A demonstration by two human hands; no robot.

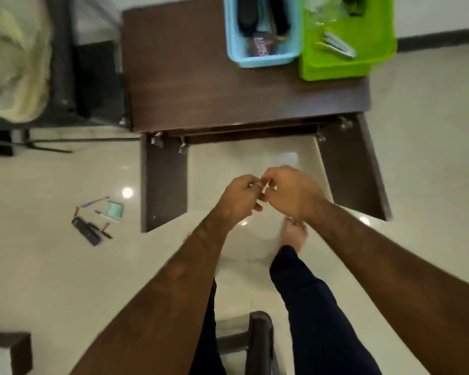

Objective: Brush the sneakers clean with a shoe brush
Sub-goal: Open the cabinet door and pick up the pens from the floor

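My left hand [241, 197] and my right hand [290, 193] meet in front of me above the floor [52, 266], fingers curled and touching, holding nothing I can make out, while dark shoes [245, 14], blurred, lie in the blue basket [266, 59] on the tabletop [201, 90].
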